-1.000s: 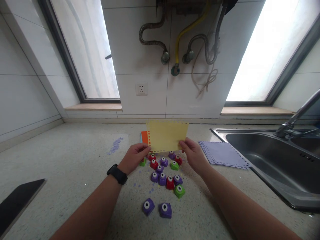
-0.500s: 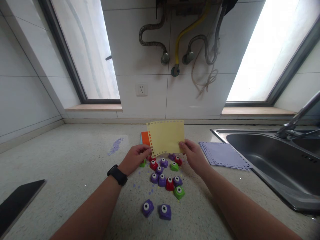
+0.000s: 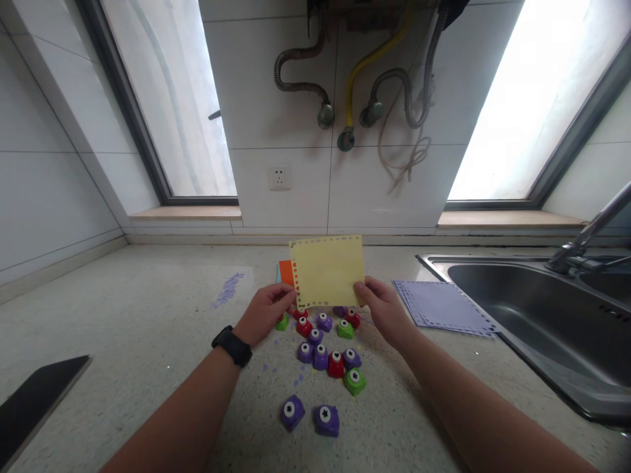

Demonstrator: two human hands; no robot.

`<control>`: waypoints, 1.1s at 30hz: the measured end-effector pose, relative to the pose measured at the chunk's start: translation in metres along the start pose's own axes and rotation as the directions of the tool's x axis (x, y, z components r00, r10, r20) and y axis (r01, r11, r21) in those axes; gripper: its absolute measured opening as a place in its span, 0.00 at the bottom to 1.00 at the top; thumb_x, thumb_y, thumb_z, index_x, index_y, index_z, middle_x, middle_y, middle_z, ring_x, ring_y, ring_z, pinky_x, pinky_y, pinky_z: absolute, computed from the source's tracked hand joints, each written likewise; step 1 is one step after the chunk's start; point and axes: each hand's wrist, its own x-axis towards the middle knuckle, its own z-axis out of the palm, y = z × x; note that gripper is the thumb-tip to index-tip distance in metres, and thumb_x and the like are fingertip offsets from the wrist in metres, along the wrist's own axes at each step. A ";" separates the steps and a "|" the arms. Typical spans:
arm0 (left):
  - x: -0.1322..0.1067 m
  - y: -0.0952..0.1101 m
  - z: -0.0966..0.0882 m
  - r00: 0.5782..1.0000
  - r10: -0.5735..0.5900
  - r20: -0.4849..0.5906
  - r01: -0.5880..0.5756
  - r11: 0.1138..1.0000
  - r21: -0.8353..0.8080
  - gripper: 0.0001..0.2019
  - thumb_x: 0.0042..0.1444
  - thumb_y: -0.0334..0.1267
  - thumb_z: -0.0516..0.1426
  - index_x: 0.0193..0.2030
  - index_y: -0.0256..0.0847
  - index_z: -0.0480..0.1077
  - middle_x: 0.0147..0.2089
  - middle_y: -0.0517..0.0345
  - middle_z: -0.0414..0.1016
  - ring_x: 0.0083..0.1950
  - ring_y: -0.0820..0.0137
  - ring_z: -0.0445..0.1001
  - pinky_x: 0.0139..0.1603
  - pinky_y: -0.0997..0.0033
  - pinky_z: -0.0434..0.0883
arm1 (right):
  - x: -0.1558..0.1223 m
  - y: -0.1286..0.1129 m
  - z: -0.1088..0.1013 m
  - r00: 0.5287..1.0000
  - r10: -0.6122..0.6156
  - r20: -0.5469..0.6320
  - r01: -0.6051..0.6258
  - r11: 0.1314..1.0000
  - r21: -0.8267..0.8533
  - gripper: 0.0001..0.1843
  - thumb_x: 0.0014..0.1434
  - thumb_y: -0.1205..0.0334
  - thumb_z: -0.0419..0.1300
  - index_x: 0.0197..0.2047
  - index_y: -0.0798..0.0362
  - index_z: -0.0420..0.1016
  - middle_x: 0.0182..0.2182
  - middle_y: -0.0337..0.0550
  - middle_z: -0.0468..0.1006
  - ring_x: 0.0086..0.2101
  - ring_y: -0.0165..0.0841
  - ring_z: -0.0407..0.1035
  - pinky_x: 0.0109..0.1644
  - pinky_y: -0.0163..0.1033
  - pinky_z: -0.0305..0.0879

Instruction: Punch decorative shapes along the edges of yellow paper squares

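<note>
I hold a yellow sheet of paper [image 3: 328, 270] upright above the counter; small shapes are punched along its edges. My left hand [image 3: 265, 311] pinches its lower left corner and my right hand [image 3: 382, 305] pinches its lower right corner. Below the sheet lie several small craft punches [image 3: 328, 341] in purple, red and green, and two purple punches [image 3: 310, 414] lie nearer to me. An orange sheet [image 3: 285, 270] lies behind the yellow one.
A lilac paper stack [image 3: 444, 305] with punched edges lies right of my hands, beside the steel sink [image 3: 547, 309] and its tap [image 3: 586, 240]. Purple paper bits [image 3: 227, 288] are scattered at the left. A dark flat object [image 3: 34, 401] lies at the near left edge.
The yellow sheet has turned from a wide, tilted position to stand straighter and look narrower between my hands. My hands have barely shifted.
</note>
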 end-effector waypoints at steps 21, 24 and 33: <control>-0.001 0.002 0.002 1.000 0.007 -0.004 -0.007 1.000 -0.022 0.15 0.59 0.50 0.62 0.36 0.38 0.76 0.26 0.60 0.74 0.24 0.74 0.69 0.23 0.75 0.65 | 0.002 0.001 -0.001 1.000 0.020 -0.010 -0.020 0.999 0.035 0.17 0.58 0.43 0.65 0.35 0.49 0.79 0.34 0.44 0.82 0.36 0.41 0.74 0.43 0.45 0.71; -0.002 0.004 0.002 1.000 0.010 0.005 -0.010 1.000 -0.016 0.15 0.59 0.51 0.62 0.35 0.38 0.76 0.26 0.60 0.74 0.24 0.74 0.69 0.24 0.75 0.65 | 0.001 -0.001 0.000 1.000 0.028 -0.010 -0.028 0.999 0.036 0.17 0.58 0.43 0.65 0.36 0.49 0.80 0.36 0.45 0.83 0.36 0.42 0.75 0.43 0.46 0.72; -0.004 0.006 0.003 0.999 0.022 0.037 -0.022 1.000 -0.020 0.15 0.59 0.50 0.61 0.36 0.38 0.76 0.26 0.60 0.74 0.24 0.75 0.68 0.25 0.74 0.65 | 0.000 0.001 0.001 1.000 0.012 -0.019 -0.012 1.000 0.007 0.16 0.59 0.45 0.64 0.35 0.49 0.80 0.34 0.44 0.82 0.36 0.41 0.75 0.42 0.44 0.70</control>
